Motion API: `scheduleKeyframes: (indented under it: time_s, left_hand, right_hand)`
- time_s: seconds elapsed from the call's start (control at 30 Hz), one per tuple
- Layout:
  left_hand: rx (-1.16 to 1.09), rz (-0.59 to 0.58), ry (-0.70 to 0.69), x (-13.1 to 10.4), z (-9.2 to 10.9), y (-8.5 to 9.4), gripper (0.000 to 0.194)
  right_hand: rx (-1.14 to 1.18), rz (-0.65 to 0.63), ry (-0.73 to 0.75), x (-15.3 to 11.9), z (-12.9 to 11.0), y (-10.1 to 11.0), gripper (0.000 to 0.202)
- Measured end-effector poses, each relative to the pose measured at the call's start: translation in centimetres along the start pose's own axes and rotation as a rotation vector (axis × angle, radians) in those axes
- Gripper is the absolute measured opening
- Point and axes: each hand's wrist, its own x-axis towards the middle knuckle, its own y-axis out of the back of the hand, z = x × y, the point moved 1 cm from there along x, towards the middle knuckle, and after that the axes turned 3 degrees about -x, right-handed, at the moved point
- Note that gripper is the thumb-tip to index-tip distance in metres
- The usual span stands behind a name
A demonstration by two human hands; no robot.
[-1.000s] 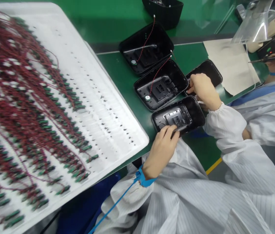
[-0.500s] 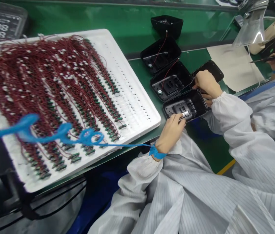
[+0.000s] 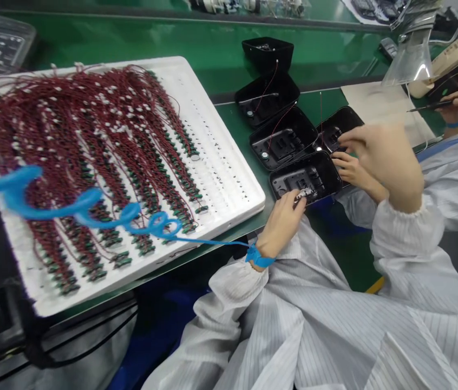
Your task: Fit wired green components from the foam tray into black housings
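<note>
My left hand (image 3: 281,221), with a blue wrist strap, grips the near edge of a black plastic housing (image 3: 322,170). A small shiny piece (image 3: 305,193) lies by its fingertips inside the housing. My right hand (image 3: 387,157) is raised and smeared by motion; whether its fingers hold anything cannot be made out. Below it, a co-worker's hand (image 3: 353,169) reaches to another black housing (image 3: 345,116), which has a thin wire standing up. Beside these sit two more open housings, a nearer one (image 3: 306,127) and a farther one (image 3: 267,92), each with a red wire and a round silver part.
A white foam tray (image 3: 235,179) holds rows of small green boards with red wires (image 3: 103,124). A coiled blue cord (image 3: 131,214) crosses over it to my wrist. Another black housing (image 3: 267,51) stands behind. At right are a paper sheet (image 3: 375,103) and a person's hand with a thin tool (image 3: 456,108).
My right hand has lifted away to the right from the far housing, uncovering its inside, its wire and the co-worker's hand. My left hand stays on the near housing.
</note>
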Motion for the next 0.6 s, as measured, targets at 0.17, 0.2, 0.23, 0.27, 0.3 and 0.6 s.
scheduleKeyframes:
  time_s: [0.17,0.2,0.23,0.27,0.3,0.6]
  left_hand:
    - [0.092,0.297,-0.099,-3.3,2.4,5.5,0.037]
    - [0.117,0.349,-0.103,-4.1,2.6,7.4,0.040]
    - [0.158,0.412,-0.090,-4.7,2.4,9.4,0.043]
    - [0.217,0.464,-0.052,-5.3,1.8,11.3,0.043]
    - [0.290,0.500,0.018,-5.7,0.9,13.0,0.042]
    - [0.470,0.130,0.413,-7.8,-9.1,17.3,0.059]
  right_hand:
    - [0.099,-0.042,0.325,-2.9,-5.3,-4.1,0.026]
    - [0.120,-0.059,0.370,-2.9,-5.9,-5.3,0.025]
    - [0.125,-0.082,0.410,-2.9,-6.3,-6.5,0.026]
    - [0.119,-0.111,0.445,-2.9,-6.6,-7.6,0.028]
    - [0.114,-0.134,0.475,-2.9,-6.8,-8.5,0.029]
    - [0.225,-0.089,0.478,-4.6,-6.7,-11.1,0.020]
